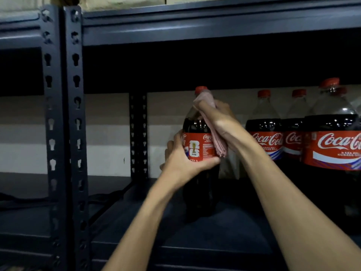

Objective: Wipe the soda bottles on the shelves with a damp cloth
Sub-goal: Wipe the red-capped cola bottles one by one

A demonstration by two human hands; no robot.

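Left hand (181, 163) grips a glossy plastic cola bottle (199, 145); right hand (218, 120) clutches a soft pink folded cloth (219, 143) against its rounded shoulder.

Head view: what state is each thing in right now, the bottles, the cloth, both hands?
held bottle: upright, capped, dark soda up to its shoulder.
left hand: grips the held bottle at its label.
right hand: holds the cloth against the bottle's shoulder.
cloth: pink, folded, hanging down the bottle's side.
other bottles: upright, capped, at the right.

"Coca-Cola" labels (332, 149); "FIFA" on held bottle (199, 145)
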